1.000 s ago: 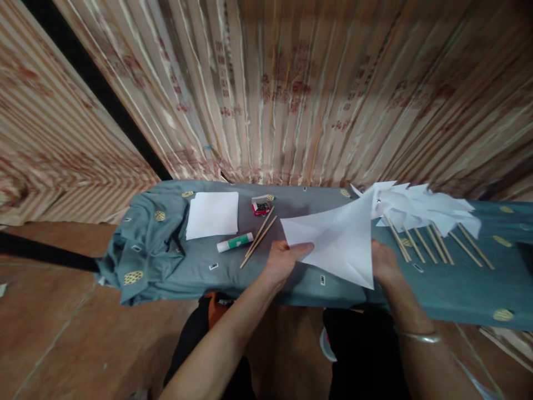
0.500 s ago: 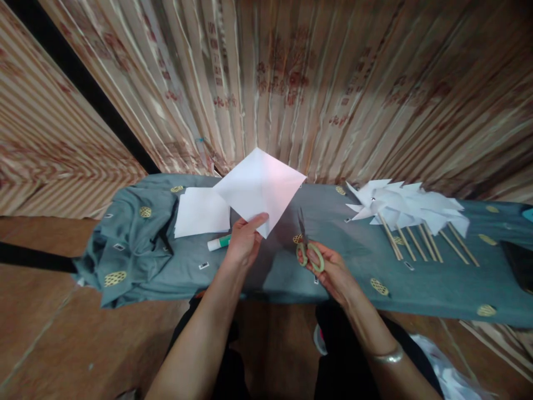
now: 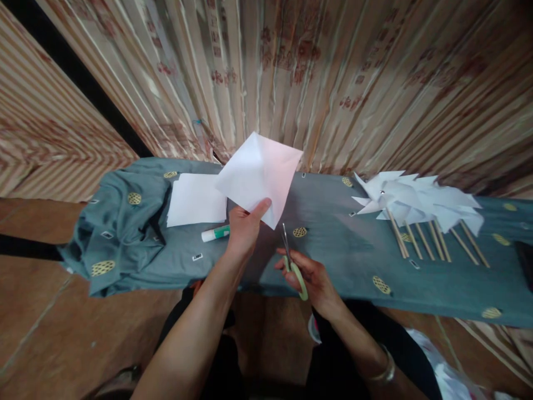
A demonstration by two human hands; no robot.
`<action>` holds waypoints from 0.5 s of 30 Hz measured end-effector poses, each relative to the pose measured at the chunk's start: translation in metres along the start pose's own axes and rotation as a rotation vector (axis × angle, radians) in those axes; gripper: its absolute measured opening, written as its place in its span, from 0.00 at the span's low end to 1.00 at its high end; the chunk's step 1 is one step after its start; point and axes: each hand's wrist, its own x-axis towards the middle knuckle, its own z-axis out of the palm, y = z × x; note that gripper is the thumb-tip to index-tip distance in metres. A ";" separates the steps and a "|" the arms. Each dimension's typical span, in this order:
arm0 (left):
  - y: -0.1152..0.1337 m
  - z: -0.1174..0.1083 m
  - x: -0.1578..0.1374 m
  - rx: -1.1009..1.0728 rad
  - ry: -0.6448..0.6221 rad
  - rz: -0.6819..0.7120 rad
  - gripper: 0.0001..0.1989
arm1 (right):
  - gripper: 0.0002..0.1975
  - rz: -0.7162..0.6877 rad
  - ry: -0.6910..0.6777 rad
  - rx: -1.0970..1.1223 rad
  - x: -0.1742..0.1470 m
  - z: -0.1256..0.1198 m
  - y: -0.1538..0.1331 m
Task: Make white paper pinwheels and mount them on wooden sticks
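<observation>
White paper, a creased square [image 3: 244,172], is pinched by one corner in the left hand [image 3: 245,228], held over the table [image 3: 350,264]. Just beside that square's lower corner, the right hand [image 3: 318,275] grips green-handled scissors [image 3: 293,269], their blades apart from the paper; whether they are open, I cannot tell. The two hands are separate. Well to the right of the square lies a row of paper pinwheels [image 3: 420,200] on wooden sticks [image 3: 438,244], apparently finished. Left of the square, partly covered by its corner, a paper stack [image 3: 195,200] lies flat, seemingly unworked. A glue stick [image 3: 212,234] lies below-left of the square. Folding looks done on the held piece; no cuts show, so cutting and shaping seem left.
</observation>
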 end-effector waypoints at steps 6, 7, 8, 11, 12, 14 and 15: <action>-0.011 0.005 -0.001 0.062 -0.048 0.060 0.08 | 0.26 0.021 -0.014 0.085 0.001 -0.001 -0.003; -0.013 0.006 -0.001 0.077 -0.051 0.069 0.08 | 0.26 0.022 -0.011 0.088 0.002 -0.001 -0.002; -0.014 0.006 -0.001 0.093 -0.053 0.078 0.07 | 0.26 0.022 -0.006 0.094 0.002 -0.002 -0.002; -0.017 0.004 -0.002 0.164 -0.065 0.100 0.07 | 0.27 0.038 0.027 0.122 0.003 -0.003 -0.002; -0.018 0.003 -0.002 0.198 -0.071 0.107 0.07 | 0.27 0.043 0.038 0.130 0.004 -0.004 -0.002; -0.019 0.002 -0.003 0.255 -0.073 0.120 0.07 | 0.28 0.049 0.048 0.138 0.005 -0.005 -0.003; -0.019 0.002 -0.004 0.273 -0.075 0.126 0.07 | 0.28 0.052 0.044 0.141 0.005 -0.006 -0.003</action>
